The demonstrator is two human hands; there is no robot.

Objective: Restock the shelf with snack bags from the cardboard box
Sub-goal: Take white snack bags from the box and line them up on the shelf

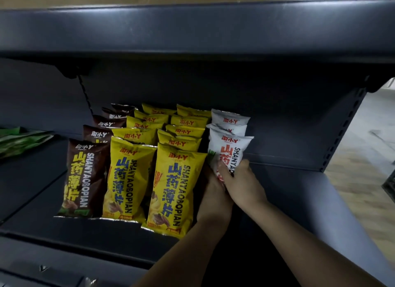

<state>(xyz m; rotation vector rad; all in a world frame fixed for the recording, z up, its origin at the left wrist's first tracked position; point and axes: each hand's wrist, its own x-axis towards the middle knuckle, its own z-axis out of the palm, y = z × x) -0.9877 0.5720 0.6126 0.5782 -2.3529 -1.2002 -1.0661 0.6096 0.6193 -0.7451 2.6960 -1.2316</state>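
A dark grey shelf (277, 180) seen from above, as by someone leaning in to stock it. At the far left edge, green bags (19, 140) lie flat, well apart from the rest. Next comes a row of brown snack bags (85, 175) standing one behind another, then two rows of yellow snack bags (124, 177), the nearer-right front yellow bag (173, 188) sitting slightly forward of its neighbours. To the right of these is a shorter row of white snack bags, and both hands meet at its front white bag (227, 152).

The left hand (213, 192) reaches into the gap between the yellow row and the white bag, its fingers hidden behind the bag's lower edge, so whether they curl round it cannot be told for sure; it appears to cradle the base. The right hand (241, 180) is clamped on the bag's lower right side, fingers wrapped over the front.

To seat this bag well, it likely needs to be stood upright, label facing out, its base pressed down and pulled level with the front yellow bags. Squeezing gently would avoid crushing the contents. The cardboard box is not in view.
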